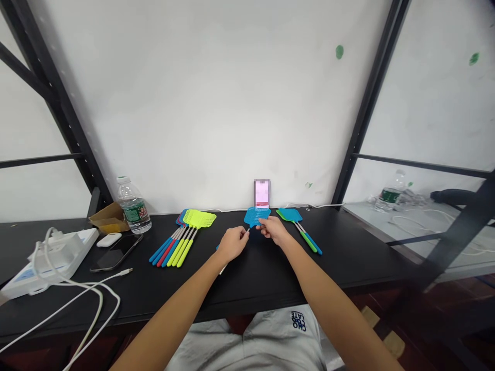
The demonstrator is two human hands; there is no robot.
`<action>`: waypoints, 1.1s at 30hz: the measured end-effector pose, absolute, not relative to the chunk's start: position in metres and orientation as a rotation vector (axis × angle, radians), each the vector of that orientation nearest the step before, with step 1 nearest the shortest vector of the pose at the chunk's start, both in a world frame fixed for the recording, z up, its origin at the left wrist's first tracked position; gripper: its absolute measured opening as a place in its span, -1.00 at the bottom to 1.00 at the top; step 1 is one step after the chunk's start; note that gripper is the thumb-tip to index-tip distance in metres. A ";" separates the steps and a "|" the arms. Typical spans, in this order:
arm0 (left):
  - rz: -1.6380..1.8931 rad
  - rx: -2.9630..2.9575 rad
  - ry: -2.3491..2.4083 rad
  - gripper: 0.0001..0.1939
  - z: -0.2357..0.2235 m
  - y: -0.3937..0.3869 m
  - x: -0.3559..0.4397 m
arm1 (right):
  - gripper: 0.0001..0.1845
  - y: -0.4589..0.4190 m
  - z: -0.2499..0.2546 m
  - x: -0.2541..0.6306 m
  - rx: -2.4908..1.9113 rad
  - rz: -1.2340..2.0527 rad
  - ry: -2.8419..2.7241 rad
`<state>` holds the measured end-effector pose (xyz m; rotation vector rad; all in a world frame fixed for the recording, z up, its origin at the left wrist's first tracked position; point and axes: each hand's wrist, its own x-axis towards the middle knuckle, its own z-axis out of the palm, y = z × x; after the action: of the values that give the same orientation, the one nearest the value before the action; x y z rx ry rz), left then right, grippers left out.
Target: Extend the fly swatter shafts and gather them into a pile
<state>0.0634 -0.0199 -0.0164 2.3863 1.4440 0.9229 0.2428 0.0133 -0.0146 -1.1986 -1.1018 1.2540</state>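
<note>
A blue fly swatter (255, 216) is between my hands above the middle of the black table. My left hand (233, 243) is closed in a pinch on its thin metal rod, just below the head. My right hand (273, 230) grips the lower right edge of the blue head with thumb and fingers. A thin pale end (223, 269) sticks out below my left wrist, mostly hidden. To the left lies a fanned row of several fly swatters (203, 220) with yellow-green, blue and red handles. On the right, a green swatter (308, 241) and a blue swatter (291, 214) overlap.
A lit phone (262, 194) leans on the white wall behind the blue head. Along the left are a water bottle (135, 210), a cardboard box (109, 218), a dark phone (116, 252), a white earbud case (109, 239), and a power strip (50, 263) with loose white cables.
</note>
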 end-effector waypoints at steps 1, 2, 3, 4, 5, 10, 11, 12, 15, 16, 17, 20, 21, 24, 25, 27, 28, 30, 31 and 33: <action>0.951 2.377 1.430 -0.70 -0.016 -0.020 0.064 | -0.87 0.013 -0.014 0.243 -1.172 1.267 -1.103; 0.972 2.367 1.423 -0.70 -0.015 -0.020 0.064 | -0.87 0.012 -0.014 0.242 -1.157 1.280 -1.103; 0.985 2.358 1.422 -0.70 -0.014 -0.020 0.064 | -0.87 0.011 -0.013 0.242 -1.151 1.293 -1.100; 0.993 2.352 1.421 -0.70 -0.014 -0.021 0.065 | -0.86 0.011 -0.013 0.242 -1.148 1.308 -1.094; 0.999 2.350 1.419 -0.70 -0.013 -0.021 0.065 | -0.86 0.010 -0.012 0.241 -1.145 1.323 -1.087; 1.031 2.353 1.384 -0.69 -0.013 -0.022 0.064 | -0.84 0.005 -0.007 0.238 -1.148 1.342 -1.056; 1.039 2.347 1.377 -0.69 -0.013 -0.022 0.064 | -0.84 0.005 -0.007 0.238 -1.145 1.346 -1.063; 1.044 2.337 1.370 -0.68 -0.013 -0.022 0.064 | -0.84 0.005 -0.007 0.238 -1.131 1.354 -1.080; 1.049 2.284 1.341 -0.67 -0.011 -0.022 0.063 | -0.80 0.006 -0.009 0.240 -1.023 1.374 -1.193; 1.056 2.261 1.334 -0.66 -0.010 -0.022 0.063 | -0.78 0.006 -0.010 0.241 -0.976 1.369 -1.237; 1.069 2.239 1.330 -0.66 -0.010 -0.022 0.063 | -0.76 0.006 -0.011 0.242 -0.936 1.358 -1.278; 1.135 2.200 1.319 -0.65 -0.010 -0.022 0.062 | -0.68 0.005 -0.011 0.244 -0.838 1.339 -1.377; 1.159 2.195 1.310 -0.65 -0.010 -0.022 0.062 | -0.66 0.005 -0.011 0.244 -0.815 1.342 -1.402; 1.191 2.186 1.288 -0.65 -0.011 -0.020 0.062 | -0.64 0.003 -0.009 0.243 -0.785 1.351 -1.451; 1.191 2.176 1.286 -0.64 -0.011 -0.020 0.062 | -0.64 0.003 -0.009 0.242 -0.786 1.347 -1.453; 1.184 2.139 1.294 -0.64 -0.012 -0.019 0.063 | -0.65 0.004 -0.009 0.241 -0.789 1.334 -1.428; 1.175 2.110 1.296 -0.64 -0.012 -0.019 0.063 | -0.66 0.004 -0.009 0.241 -0.794 1.326 -1.399; 1.125 2.044 1.287 -0.65 -0.012 -0.018 0.064 | -0.67 0.006 -0.009 0.241 -0.821 1.293 -1.323; 1.089 2.018 1.283 -0.66 -0.012 -0.018 0.064 | -0.67 0.007 -0.008 0.242 -0.839 1.271 -1.289; 1.038 2.022 1.289 -0.68 -0.012 -0.018 0.064 | -0.67 0.008 -0.008 0.243 -0.866 1.233 -1.257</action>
<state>0.0643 -0.0183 -0.0122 2.0221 1.2888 1.0376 0.2434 0.0076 -0.0082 -0.8658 -1.2570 1.2326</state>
